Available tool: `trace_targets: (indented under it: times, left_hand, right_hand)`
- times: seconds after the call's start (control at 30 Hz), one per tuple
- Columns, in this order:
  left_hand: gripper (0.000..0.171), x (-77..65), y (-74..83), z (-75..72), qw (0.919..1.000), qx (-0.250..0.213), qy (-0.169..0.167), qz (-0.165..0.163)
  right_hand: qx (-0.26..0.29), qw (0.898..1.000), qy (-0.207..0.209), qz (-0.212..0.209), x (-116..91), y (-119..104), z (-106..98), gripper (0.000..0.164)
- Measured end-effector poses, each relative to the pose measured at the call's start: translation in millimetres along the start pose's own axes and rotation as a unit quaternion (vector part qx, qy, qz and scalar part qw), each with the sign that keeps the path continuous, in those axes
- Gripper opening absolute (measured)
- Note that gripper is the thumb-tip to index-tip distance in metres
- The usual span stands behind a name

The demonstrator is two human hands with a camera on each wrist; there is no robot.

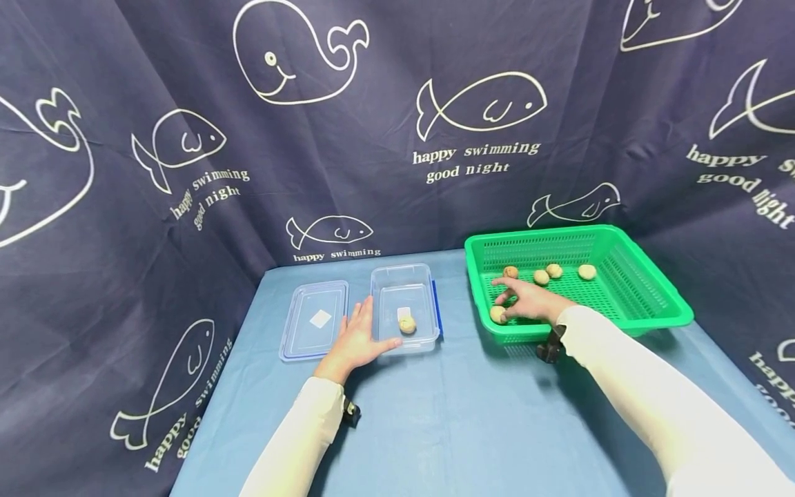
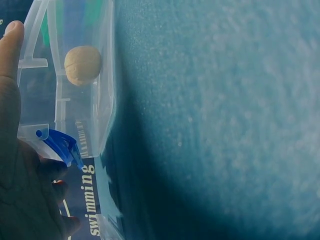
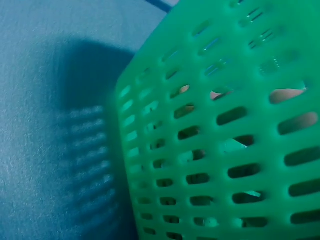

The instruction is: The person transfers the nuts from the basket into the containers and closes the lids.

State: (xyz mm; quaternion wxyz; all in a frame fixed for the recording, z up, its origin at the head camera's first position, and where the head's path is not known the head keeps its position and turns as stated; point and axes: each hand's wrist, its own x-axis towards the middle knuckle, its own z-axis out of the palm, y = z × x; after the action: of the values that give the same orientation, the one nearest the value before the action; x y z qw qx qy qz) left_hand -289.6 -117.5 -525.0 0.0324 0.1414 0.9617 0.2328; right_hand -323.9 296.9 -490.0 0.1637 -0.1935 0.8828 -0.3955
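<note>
My right hand (image 1: 528, 301) reaches into the left front part of a green plastic basket (image 1: 658, 310), pinching a walnut (image 1: 498, 315) between thumb and fingers. In the right wrist view the basket's slotted wall (image 3: 210, 150) hides most of that hand. Fingers spread and straight, my left hand (image 1: 357, 342) lies beside a clear plastic box (image 1: 404, 271), its thumb near the front rim. Inside the box is one walnut (image 1: 406, 324); the left wrist view shows this walnut (image 2: 83, 65) through the wall, with a blue latch (image 2: 62, 147) nearby.
Several more walnuts lie in the basket, among them one walnut (image 1: 586, 272) toward the right. A clear lid (image 1: 315, 304) lies flat left of the box. Blue cloth (image 1: 459, 428) covers the table, and a dark printed curtain (image 1: 385, 172) stands behind it.
</note>
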Motion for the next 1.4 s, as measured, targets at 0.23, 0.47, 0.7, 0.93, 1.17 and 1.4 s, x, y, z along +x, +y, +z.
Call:
trace_targets:
  times: [0.23,0.47,0.7,0.93,1.17,1.4]
  left_hand:
    - [0.125,-0.3,1.6,-1.3,1.0,0.001,0.0,0.001]
    - [0.125,-0.8,2.1,-1.8,1.0,-0.003,0.003,0.002]
    - [0.125,-1.4,2.4,-2.5,1.0,-0.004,0.001,0.003]
    - [0.126,-0.2,0.7,-1.1,1.0,-0.003,0.004,0.005]
    - [0.126,-1.6,1.7,-1.3,1.0,0.0,0.001,0.001]
    - [0.125,-2.6,3.3,-2.8,1.0,0.0,-0.001,0.0]
  right_hand:
    - [-0.042,0.999,-0.01,-0.005,0.7,-4.4,0.2,0.077]
    - [-0.053,0.998,-0.015,-0.005,1.3,-4.5,0.6,0.073]
    - [-0.035,0.999,0.019,-0.023,-1.0,-4.6,0.6,0.07]
    - [0.008,0.997,0.065,-0.052,-3.7,-2.3,-2.9,0.07]
    - [0.0,0.994,0.086,-0.07,-4.7,-5.3,-7.5,0.066]
    - [-0.014,0.993,0.099,-0.07,-8.7,-19.5,-12.9,0.056]
